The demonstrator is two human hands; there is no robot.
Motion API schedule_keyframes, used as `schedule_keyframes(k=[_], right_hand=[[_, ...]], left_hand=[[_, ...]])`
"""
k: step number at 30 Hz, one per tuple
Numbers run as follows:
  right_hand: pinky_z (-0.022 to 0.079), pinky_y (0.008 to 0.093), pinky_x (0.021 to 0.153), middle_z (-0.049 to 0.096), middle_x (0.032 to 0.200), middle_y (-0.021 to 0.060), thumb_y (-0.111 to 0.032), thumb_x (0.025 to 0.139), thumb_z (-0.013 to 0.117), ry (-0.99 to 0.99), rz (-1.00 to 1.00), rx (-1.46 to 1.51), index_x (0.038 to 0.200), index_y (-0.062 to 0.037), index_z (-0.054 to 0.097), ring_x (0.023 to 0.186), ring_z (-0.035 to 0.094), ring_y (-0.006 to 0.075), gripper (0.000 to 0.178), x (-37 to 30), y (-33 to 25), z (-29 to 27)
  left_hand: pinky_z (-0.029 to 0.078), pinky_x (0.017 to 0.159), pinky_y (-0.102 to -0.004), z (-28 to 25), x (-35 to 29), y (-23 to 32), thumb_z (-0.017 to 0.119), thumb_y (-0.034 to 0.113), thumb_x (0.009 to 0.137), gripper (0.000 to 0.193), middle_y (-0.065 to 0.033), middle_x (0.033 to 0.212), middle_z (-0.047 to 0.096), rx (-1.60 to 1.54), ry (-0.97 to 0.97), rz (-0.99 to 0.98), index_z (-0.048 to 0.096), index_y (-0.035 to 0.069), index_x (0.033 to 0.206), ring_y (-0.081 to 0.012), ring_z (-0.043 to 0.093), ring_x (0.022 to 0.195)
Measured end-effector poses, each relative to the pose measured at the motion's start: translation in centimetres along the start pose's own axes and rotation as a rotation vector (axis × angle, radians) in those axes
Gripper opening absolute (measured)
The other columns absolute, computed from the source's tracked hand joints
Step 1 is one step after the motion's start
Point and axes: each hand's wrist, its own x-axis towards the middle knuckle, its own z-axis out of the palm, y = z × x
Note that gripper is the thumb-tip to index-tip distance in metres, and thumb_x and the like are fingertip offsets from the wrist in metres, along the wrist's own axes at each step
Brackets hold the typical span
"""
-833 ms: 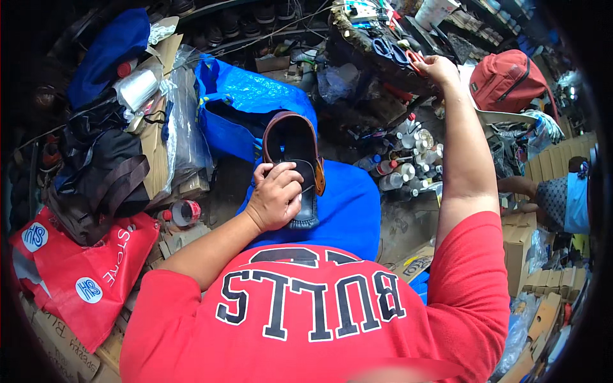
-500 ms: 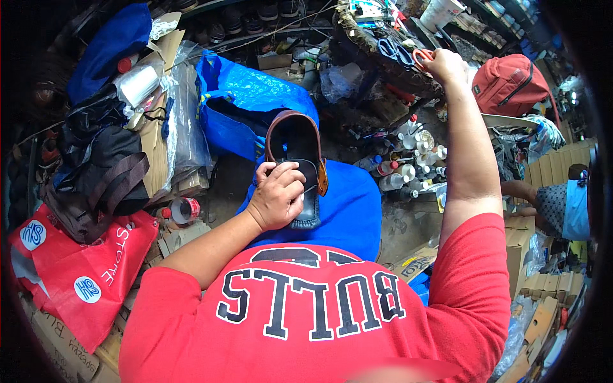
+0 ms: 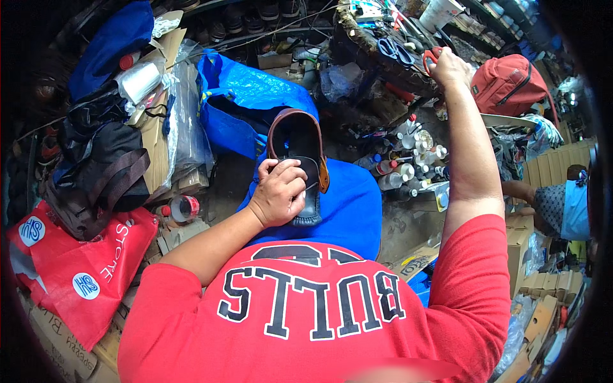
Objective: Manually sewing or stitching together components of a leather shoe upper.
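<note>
A black shoe [image 3: 309,207] with a gathered toe seam lies on the blue cloth [image 3: 351,204] over my lap, toe toward me. Its brown heel collar [image 3: 274,131] stands up at the far end, and a tan strap [image 3: 324,175] hangs along its right side. My left hand [image 3: 279,193] grips the shoe across the top, fingers curled over its upper. Farther off to the right, my stretched-out right hand [image 3: 451,67] is closed on red-handled scissors [image 3: 430,59]; their blades are hidden. Beside them, dark-blue-handled scissors [image 3: 396,52] lie on the cluttered work stand.
A blue bag [image 3: 255,83] stands open beyond the shoe. Several small bottles [image 3: 408,159] crowd the floor at right, below a red backpack [image 3: 507,86]. Another person's arm [image 3: 520,190] shows at the right edge. A red bag [image 3: 83,268] and cardboard fill the left.
My right hand has shifted slightly right, away from the dark-blue scissors, with the red handles in it. My left hand and the shoe have barely moved.
</note>
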Motion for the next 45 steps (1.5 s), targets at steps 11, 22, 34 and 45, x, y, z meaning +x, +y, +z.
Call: schedule_keyframes(k=[11,22,34,45], right_hand=[[0.042,0.0234,0.065,0.056,0.083,0.0008,-0.039,0.088,0.058,-0.284,-0.171,1.467,0.110,-0.0032,0.055,0.072,0.052,0.0088,0.042,-13.5,2.6,2.2],[0.051,0.0227,0.063,0.058,0.092,0.0036,-0.053,0.078,0.068,-1.361,-0.187,1.844,0.110,-0.0004,0.054,0.076,0.057,0.0095,0.064,-32.9,-1.6,1.6],[0.047,0.0201,0.051,0.057,0.081,0.0027,-0.048,0.082,0.066,-1.246,-0.045,1.776,0.105,-0.0010,0.059,0.066,0.054,0.0077,0.052,-32.3,-4.8,2.5],[0.035,0.0180,0.041,0.050,0.063,-0.0025,-0.051,0.076,0.071,-1.115,-0.077,1.743,0.090,-0.0045,0.061,0.049,0.045,0.0051,0.049,-32.5,-5.4,4.0]], left_hand=[[0.026,0.092,-0.0417,1.4,0.3,-1.3,0.058,0.015,0.073,0.006,-0.0047,0.106,0.058,-0.101,0.147,-0.094,0.057,0.010,0.077,-0.0233,0.050,0.114],[0.029,0.090,-0.0405,1.7,0.6,-0.9,0.063,0.015,0.066,0.008,-0.0062,0.102,0.054,-0.060,0.247,-0.041,0.060,0.011,0.071,-0.0244,0.049,0.109],[0.031,0.089,-0.0404,1.6,0.2,-0.8,0.065,0.015,0.064,0.009,-0.0054,0.095,0.051,-0.039,0.255,-0.009,0.060,0.012,0.070,-0.0241,0.049,0.104],[0.031,0.089,-0.0405,1.4,0.4,-0.6,0.065,0.014,0.063,0.009,-0.0059,0.093,0.051,-0.044,0.252,0.016,0.060,0.012,0.071,-0.0249,0.050,0.104]])
